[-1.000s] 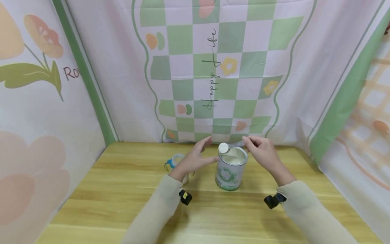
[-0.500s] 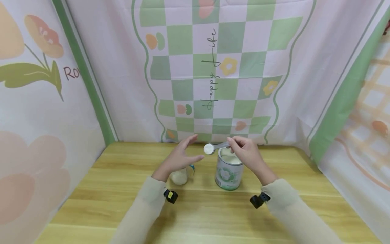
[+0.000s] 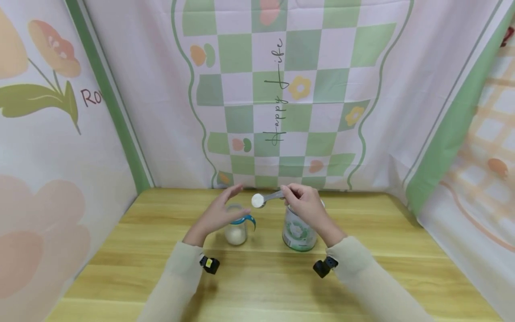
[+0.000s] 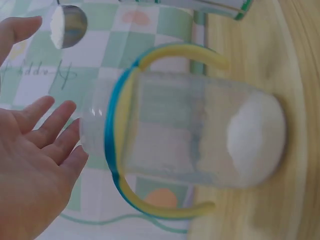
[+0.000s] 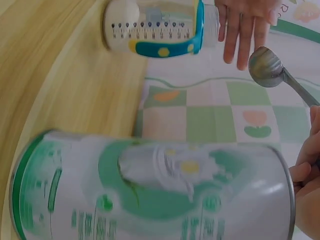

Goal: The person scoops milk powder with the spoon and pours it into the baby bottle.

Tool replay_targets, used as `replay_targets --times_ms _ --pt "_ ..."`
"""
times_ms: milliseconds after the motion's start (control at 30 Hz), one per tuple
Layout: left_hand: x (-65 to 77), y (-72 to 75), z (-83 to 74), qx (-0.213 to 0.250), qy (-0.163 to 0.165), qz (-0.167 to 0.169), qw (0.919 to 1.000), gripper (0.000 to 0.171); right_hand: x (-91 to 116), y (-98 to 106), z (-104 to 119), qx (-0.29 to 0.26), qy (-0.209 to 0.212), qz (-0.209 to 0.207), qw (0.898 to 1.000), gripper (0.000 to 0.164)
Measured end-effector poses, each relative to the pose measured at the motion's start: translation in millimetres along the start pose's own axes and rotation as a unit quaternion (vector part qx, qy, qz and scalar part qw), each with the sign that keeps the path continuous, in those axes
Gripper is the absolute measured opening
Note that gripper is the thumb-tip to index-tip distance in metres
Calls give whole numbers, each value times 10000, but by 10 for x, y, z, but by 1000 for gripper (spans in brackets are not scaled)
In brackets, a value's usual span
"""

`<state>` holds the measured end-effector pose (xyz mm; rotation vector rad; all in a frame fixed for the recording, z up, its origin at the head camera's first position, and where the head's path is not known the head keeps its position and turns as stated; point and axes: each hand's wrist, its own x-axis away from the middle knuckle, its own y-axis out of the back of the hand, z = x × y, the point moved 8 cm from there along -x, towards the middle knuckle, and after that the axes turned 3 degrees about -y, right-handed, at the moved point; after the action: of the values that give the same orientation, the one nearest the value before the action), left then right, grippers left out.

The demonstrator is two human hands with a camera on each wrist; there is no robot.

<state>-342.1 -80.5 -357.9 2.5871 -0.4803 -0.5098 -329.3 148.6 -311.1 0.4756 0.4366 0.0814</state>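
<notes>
My right hand [image 3: 306,206] pinches the handle of a measuring scoop [image 3: 258,201] heaped with white powder. The scoop hangs level between the bottle and the can, above the table. A clear baby bottle [image 4: 165,130] with a blue-and-yellow two-handled collar stands uncapped, white powder at its bottom. Beside the bottle's mouth is my left hand [image 3: 216,213], fingers extended; in the left wrist view its fingertips [image 4: 80,152] are at the neck, and touching cannot be told. Under my right hand stands a white and green powder can [image 5: 165,190], its opening mostly hidden by that hand in the head view.
Both containers stand on a wood-grain table [image 3: 257,286]. A patterned curtain [image 3: 277,89] hangs right behind the table's back edge, with more printed cloth [image 3: 52,179] along the left side.
My right hand has carried the loaded scoop leftward from over the can toward the bottle. My left hand has moved left too, from beside the can to the bottle's mouth.
</notes>
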Motion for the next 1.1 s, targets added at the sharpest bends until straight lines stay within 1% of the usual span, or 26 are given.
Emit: replay_targets --times_ms 133,200,300,400,567,700,833,967,1100 --pt "58 17 108 -159 124 23 9998 83 -28 -105 23 -20 47 31 10000 33" --pt "86 18 162 -215 128 40 9997 83 -40 -153 50 -40 100 18 9999 33" --pt "136 18 235 -288 158 40 9995 85 -54 -227 89 -37 283 -17 9996 35" --pt "178 15 330 -348 294 1 9990 86 -66 -306 121 8 458 -39 9989 36" --pt "204 -1 437 -253 369 -61 9990 81 -70 -415 164 161 647 -81 9977 35" --pt "202 -12 483 -190 404 -66 9990 77 -69 -482 184 325 775 -128 9964 34" --pt "196 -23 509 -114 432 -48 9990 77 -66 -528 193 431 881 -165 9950 33" --pt "190 -37 526 -98 457 -15 9989 78 -47 -550 201 459 907 -205 9946 32" --pt "193 -53 534 -99 471 8 9988 77 -34 -566 212 520 1036 -255 9929 31"
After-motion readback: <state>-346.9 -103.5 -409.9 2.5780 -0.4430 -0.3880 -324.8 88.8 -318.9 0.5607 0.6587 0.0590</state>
